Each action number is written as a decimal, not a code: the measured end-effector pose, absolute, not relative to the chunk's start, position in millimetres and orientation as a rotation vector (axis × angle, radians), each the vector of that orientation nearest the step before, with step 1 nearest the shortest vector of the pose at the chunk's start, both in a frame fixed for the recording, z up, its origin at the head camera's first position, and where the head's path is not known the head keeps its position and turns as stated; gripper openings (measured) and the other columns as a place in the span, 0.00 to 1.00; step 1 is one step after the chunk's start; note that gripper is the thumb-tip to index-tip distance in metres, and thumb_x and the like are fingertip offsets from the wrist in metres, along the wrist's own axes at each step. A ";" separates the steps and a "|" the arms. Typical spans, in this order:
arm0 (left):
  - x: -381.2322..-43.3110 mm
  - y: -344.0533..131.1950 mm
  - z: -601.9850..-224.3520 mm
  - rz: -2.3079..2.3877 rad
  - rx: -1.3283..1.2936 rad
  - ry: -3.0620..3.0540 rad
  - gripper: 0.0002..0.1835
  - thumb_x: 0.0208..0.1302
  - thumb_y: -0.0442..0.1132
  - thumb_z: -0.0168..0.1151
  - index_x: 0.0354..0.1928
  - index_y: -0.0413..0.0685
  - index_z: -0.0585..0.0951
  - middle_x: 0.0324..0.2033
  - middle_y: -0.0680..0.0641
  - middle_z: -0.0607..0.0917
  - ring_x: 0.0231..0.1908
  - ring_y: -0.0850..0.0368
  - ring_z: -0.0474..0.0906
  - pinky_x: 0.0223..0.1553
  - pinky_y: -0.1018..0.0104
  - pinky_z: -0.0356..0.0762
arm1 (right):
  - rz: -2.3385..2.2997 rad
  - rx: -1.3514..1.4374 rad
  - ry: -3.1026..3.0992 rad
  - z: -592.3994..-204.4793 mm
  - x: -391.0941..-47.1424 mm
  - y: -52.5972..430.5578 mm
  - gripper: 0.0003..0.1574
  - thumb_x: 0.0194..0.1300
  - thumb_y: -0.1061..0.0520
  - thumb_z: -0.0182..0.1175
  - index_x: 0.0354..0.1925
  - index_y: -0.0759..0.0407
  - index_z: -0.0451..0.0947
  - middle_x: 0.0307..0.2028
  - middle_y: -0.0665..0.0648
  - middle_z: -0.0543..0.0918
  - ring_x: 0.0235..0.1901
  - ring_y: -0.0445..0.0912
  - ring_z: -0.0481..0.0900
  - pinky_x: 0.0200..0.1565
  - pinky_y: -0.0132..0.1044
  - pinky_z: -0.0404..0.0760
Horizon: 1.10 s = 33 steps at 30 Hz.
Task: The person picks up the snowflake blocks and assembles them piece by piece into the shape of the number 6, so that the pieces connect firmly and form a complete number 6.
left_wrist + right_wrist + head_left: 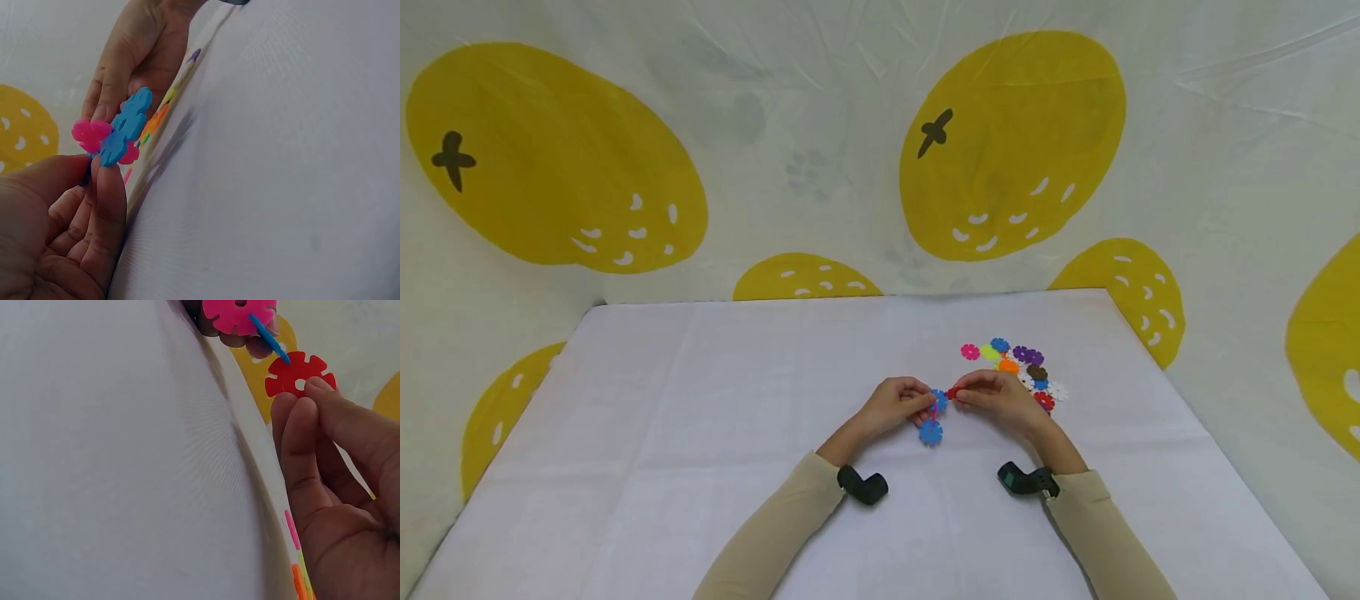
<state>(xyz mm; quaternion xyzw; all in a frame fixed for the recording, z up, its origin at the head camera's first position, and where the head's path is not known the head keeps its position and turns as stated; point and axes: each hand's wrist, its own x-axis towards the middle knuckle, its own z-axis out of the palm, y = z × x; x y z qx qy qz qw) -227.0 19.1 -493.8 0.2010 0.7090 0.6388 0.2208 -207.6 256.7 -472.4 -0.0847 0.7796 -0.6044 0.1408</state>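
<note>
My left hand pinches a small chain of slotted plastic snowflake discs between thumb and fingers. One blue disc hangs at its lower end in the head view. A pink disc joins it to another blue disc, slotted crosswise. Opposite, my right hand holds a red snowflake disc by its edge with thumb and fingertips. In the right wrist view, the red disc's notched rim meets the edge of the blue disc, which is seen side-on.
Beyond the right hand lies a loose group of snowflake discs, among them pink, orange, purple, brown and white. A white cloth covers the table. Behind it hangs a curtain with yellow fruit prints.
</note>
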 end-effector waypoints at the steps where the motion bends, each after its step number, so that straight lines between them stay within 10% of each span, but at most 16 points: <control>1: -227.0 18.9 -493.5 1.758 0.562 1.964 0.13 0.69 0.35 0.60 0.46 0.28 0.79 0.26 0.46 0.84 0.22 0.64 0.79 0.31 0.68 0.81 | -1.748 -0.255 2.254 -473.2 -207.6 256.6 0.20 0.63 0.56 0.66 0.48 0.69 0.80 0.42 0.60 0.86 0.41 0.48 0.86 0.46 0.32 0.81; 33: -226.0 23.3 -490.3 1.799 0.542 1.954 0.12 0.69 0.32 0.59 0.45 0.26 0.77 0.26 0.45 0.84 0.22 0.64 0.79 0.31 0.70 0.81 | -1.827 -0.282 2.268 -480.0 -209.7 248.2 0.18 0.66 0.62 0.62 0.53 0.69 0.79 0.47 0.65 0.84 0.41 0.47 0.86 0.46 0.33 0.81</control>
